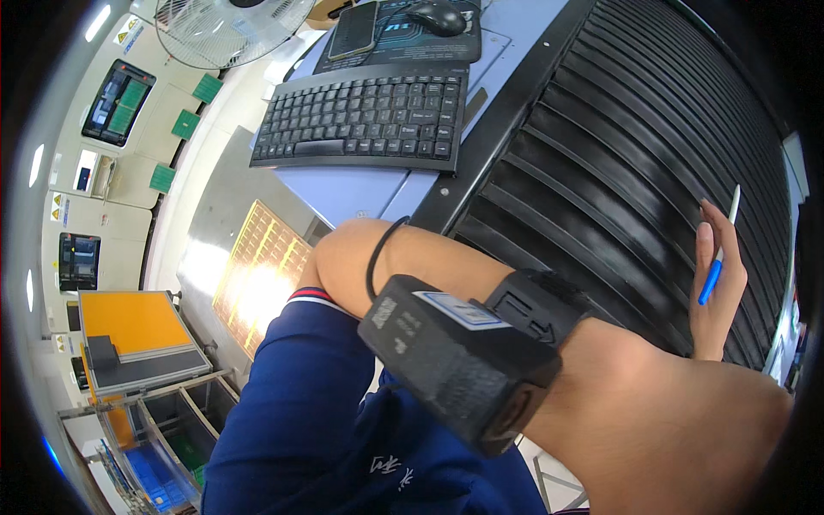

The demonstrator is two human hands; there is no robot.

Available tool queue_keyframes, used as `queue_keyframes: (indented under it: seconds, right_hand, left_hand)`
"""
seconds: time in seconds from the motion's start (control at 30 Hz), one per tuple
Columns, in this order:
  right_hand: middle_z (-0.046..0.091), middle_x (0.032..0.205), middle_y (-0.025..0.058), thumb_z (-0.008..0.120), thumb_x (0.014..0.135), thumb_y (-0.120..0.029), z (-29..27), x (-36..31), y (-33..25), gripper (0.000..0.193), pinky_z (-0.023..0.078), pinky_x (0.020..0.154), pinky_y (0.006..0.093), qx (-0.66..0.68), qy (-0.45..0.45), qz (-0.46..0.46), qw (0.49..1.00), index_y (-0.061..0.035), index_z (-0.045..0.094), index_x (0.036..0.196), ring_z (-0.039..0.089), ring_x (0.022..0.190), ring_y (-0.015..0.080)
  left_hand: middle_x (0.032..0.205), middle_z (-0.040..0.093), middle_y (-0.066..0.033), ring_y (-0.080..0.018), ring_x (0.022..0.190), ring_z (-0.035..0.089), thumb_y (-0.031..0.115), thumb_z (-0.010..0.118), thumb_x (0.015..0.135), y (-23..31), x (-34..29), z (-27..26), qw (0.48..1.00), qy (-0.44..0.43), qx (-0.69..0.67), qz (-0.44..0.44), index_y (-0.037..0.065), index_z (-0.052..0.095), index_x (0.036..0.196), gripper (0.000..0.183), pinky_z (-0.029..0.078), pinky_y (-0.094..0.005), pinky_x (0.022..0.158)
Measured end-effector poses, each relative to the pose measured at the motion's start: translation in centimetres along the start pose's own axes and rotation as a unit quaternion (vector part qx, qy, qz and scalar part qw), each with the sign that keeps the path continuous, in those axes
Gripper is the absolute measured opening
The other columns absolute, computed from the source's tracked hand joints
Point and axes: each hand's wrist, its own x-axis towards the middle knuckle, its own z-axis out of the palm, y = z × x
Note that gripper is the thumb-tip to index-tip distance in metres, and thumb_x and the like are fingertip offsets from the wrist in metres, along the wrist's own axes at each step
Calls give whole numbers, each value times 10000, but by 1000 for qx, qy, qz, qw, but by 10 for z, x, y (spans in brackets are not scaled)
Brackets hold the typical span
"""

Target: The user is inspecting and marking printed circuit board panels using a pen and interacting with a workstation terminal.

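Observation:
My left arm reaches across from a blue sleeve, with a black box-shaped device (463,360) strapped on at the wrist. Large and close, the back of my left hand (678,412) fills the lower right; its fingers are hidden. Beyond it, at the right, my right hand (724,287) is closed on a slim pen (732,215), white with a blue end, held tilted between the fingers. Both hands are over or beside a black ribbed bellows cover (635,146); whether they touch it I cannot tell.
A black keyboard (369,120), a mouse (436,15) and a phone (354,30) lie on a light blue surface at the top. A copper-coloured panel (257,266) rests on a metal table. Left are a fan (227,30), an orange-topped stand (137,326) and a cart (163,463).

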Motion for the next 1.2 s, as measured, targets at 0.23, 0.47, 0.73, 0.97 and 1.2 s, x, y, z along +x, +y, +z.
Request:
queue_keyframes:
  seconds: [0.23, 0.47, 0.73, 0.97, 1.2]
  right_hand:
    - [699, 1144, 175, 542, 1035, -328, 1, -1, -3, 375, 488, 914, 342, -5, 27, -11, 1000, -36, 645, 1246, 675, 1032, 248]
    - [720, 981, 211, 604, 1003, -201, 1, 2, -10, 263, 520, 817, 357, 112, 58, 63, 990, -9, 657, 1175, 692, 906, 234]
    - [707, 1045, 240, 472, 1060, -322, -4, 8, 5, 421, 512, 746, 329, 209, 131, 8, 969, -7, 519, 1336, 689, 797, 264]
    - [700, 892, 206, 572, 1020, -218, -5, 9, 20, 267, 505, 669, 303, 119, 191, -36, 974, -1, 613, 1171, 618, 639, 233]
    - [670, 774, 164, 569, 1012, -159, -7, 12, 20, 191, 486, 633, 304, 208, 196, 16, 958, 6, 644, 1074, 654, 669, 206]
  left_hand:
    - [855, 663, -95, -286, 754, 673, 154, 668, 788, 6, 3, 0, 1000, -20, 5, 10, 76, 671, 982, 209, 552, -333, 642]
    - [864, 668, -97, -292, 763, 681, 156, 668, 807, -48, -11, -4, 992, -45, 88, -82, 78, 673, 997, 205, 561, -337, 653]
    - [829, 685, -14, -79, 663, 625, 109, 718, 843, -113, -132, -35, 862, 44, 69, -499, 39, 627, 925, 141, 496, -243, 599]
    - [723, 664, -11, -66, 643, 607, 99, 747, 854, -121, -138, -28, 862, 38, 54, -502, 28, 631, 869, 137, 479, -228, 579]
    - [699, 663, -19, -59, 619, 609, 110, 765, 855, -119, -132, -33, 862, 60, 83, -496, 19, 636, 857, 158, 480, -222, 564]
